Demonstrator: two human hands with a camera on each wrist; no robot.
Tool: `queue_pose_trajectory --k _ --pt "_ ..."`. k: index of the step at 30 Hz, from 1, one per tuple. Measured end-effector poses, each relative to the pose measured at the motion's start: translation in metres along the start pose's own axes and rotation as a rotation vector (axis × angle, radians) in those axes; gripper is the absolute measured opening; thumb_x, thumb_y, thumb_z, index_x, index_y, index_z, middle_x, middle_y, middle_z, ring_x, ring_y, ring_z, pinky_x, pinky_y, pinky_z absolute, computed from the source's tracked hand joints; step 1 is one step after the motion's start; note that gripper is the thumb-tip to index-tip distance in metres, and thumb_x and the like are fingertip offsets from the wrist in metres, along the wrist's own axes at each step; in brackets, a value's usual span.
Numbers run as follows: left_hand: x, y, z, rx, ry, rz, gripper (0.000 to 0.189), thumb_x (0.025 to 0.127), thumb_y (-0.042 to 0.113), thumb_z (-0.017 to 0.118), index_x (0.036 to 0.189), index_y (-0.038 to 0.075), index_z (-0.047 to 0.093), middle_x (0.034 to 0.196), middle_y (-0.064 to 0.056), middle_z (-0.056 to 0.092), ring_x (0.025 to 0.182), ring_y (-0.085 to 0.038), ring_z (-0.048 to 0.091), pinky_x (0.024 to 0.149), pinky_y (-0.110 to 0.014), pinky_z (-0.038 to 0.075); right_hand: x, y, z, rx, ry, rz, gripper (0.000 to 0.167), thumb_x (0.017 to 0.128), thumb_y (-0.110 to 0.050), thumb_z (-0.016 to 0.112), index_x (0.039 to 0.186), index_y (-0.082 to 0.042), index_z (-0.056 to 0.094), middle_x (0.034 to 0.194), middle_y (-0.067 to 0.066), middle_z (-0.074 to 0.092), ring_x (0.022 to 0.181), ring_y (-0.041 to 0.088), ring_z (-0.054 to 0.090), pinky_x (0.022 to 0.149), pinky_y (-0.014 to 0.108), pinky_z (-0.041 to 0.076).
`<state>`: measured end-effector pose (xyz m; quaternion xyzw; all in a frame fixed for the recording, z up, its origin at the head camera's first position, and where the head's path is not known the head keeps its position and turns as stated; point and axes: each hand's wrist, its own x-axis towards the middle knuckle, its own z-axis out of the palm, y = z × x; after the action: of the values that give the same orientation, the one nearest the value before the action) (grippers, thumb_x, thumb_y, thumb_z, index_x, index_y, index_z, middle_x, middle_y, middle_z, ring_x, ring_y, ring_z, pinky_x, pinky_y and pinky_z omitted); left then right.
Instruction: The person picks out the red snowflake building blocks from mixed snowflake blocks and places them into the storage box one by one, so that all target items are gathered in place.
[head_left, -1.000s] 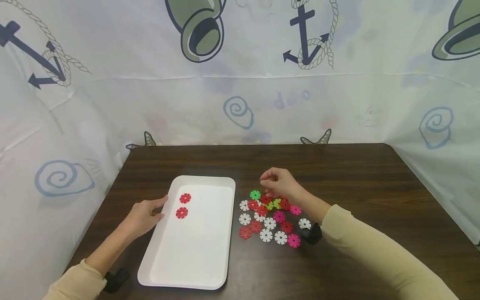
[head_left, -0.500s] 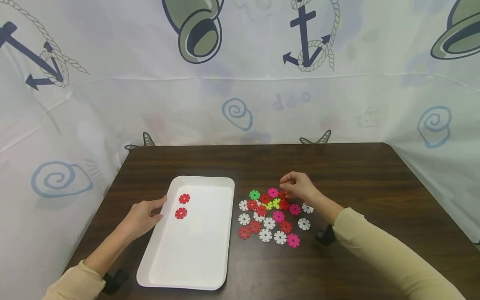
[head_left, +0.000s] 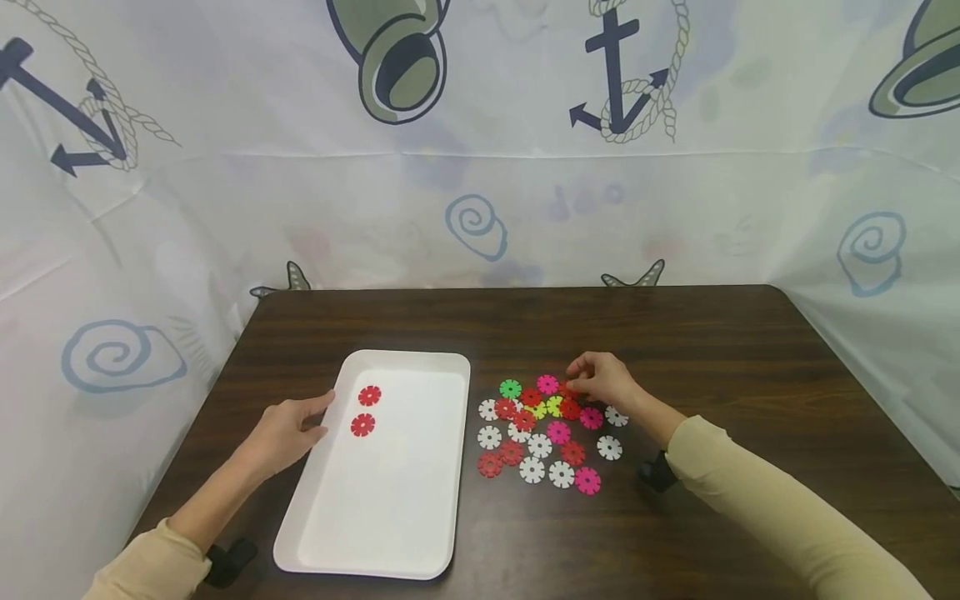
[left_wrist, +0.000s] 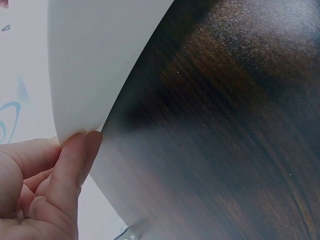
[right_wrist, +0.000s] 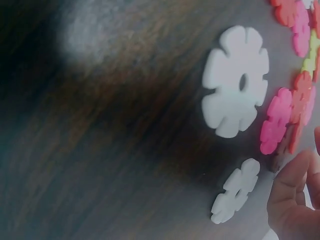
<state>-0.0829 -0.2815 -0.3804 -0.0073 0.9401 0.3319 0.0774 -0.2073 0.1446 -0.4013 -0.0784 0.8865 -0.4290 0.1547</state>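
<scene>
In the head view, my left hand is at the left rim of a white tray. The left wrist view shows its thumb and fingers pinching the tray's edge. Two red notched interlocking discs lie in the tray's upper left part. My right hand is low over the far right of the loose discs, fingers bent and fingertips right at a red disc partly hidden under them. I cannot tell whether they grip it. Close by lie a pink disc and a white disc.
Several red, white, pink, yellow-green and green discs lie right of the tray, some overlapping, on a dark wooden table. A pale printed cloth hangs behind the table. Black straps with camera units are on both wrists.
My right hand has moved right and slightly lower, uncovering a pink disc at the back and a white one at the right. My left hand and the tray have stayed put.
</scene>
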Motion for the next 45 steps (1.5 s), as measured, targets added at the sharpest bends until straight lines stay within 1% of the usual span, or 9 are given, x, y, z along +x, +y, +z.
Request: queue_pose_trajectory --k 4,8,13,20,26,30,41,45 --pt "0.0 -0.001 0.0 -0.001 -0.001 0.002 0.058 0.086 -0.001 0.063 0.138 -0.007 0.039 0.133 -0.034 0.044 0.102 -0.048 0.06 0.075 -0.047 0.056 0.001 0.001 0.002 -0.074 0.011 -0.022 0.024 0.082 -0.006 0.069 0.102 0.006 0.061 0.079 0.008 0.055 0.068 0.014 0.05 0.056 0.023 0.048" --pt "0.0 -0.001 -0.001 0.003 0.001 0.004 0.058 0.086 -0.001 0.063 0.138 -0.007 0.039 0.133 -0.034 0.045 0.102 -0.048 0.06 0.076 -0.048 0.056 0.002 0.001 0.004 -0.143 0.03 -0.02 0.024 0.079 -0.006 0.072 0.099 0.003 0.062 0.077 0.007 0.054 0.069 0.015 0.048 0.057 0.023 0.039" --pt "-0.001 -0.002 0.0 0.001 -0.001 0.004 0.058 0.085 -0.001 0.063 0.138 -0.007 0.039 0.133 -0.034 0.045 0.103 -0.048 0.06 0.076 -0.048 0.056 0.002 0.001 0.006 -0.192 0.029 -0.011 0.023 0.08 -0.008 0.073 0.098 0.001 0.062 0.076 0.006 0.053 0.068 0.016 0.047 0.057 0.024 0.036" --pt "-0.002 -0.002 -0.001 -0.002 0.002 0.001 0.058 0.085 -0.001 0.064 0.138 -0.006 0.04 0.132 -0.034 0.046 0.102 -0.048 0.06 0.075 -0.048 0.056 0.001 0.002 0.009 -0.194 0.03 -0.026 0.021 0.079 -0.008 0.073 0.094 0.001 0.061 0.075 0.007 0.055 0.067 0.016 0.048 0.057 0.024 0.038" --pt "-0.002 -0.003 -0.001 0.002 -0.001 0.007 0.058 0.085 -0.001 0.064 0.138 -0.007 0.04 0.132 -0.034 0.046 0.102 -0.048 0.061 0.075 -0.048 0.056 -0.001 0.001 0.011 -0.197 0.038 -0.01 0.021 0.08 -0.011 0.074 0.093 0.0 0.061 0.077 0.007 0.057 0.069 0.017 0.049 0.058 0.024 0.038" --pt "-0.002 -0.004 -0.001 0.002 -0.003 0.008 0.058 0.085 -0.001 0.064 0.138 -0.006 0.04 0.132 -0.033 0.046 0.102 -0.048 0.06 0.076 -0.048 0.056 -0.002 0.002 0.012 -0.19 0.05 -0.013 0.022 0.08 -0.011 0.074 0.093 0.0 0.06 0.077 0.008 0.056 0.068 0.018 0.048 0.058 0.024 0.037" --pt "-0.001 -0.002 0.0 0.009 0.002 -0.004 0.059 0.085 -0.001 0.064 0.138 -0.006 0.04 0.132 -0.033 0.046 0.103 -0.048 0.06 0.076 -0.048 0.056 0.001 0.001 0.008 -0.158 0.066 -0.039 0.015 0.08 -0.001 0.07 0.091 0.0 0.06 0.074 0.007 0.057 0.066 0.016 0.05 0.056 0.023 0.04" --pt "-0.001 -0.001 0.0 0.009 0.004 -0.004 0.059 0.085 -0.001 0.064 0.138 -0.006 0.04 0.132 -0.033 0.046 0.103 -0.048 0.06 0.076 -0.048 0.056 0.0 -0.001 0.006 -0.099 0.057 -0.025 0.013 0.082 0.001 0.067 0.093 0.001 0.06 0.075 0.008 0.057 0.065 0.015 0.055 0.057 0.024 0.051"
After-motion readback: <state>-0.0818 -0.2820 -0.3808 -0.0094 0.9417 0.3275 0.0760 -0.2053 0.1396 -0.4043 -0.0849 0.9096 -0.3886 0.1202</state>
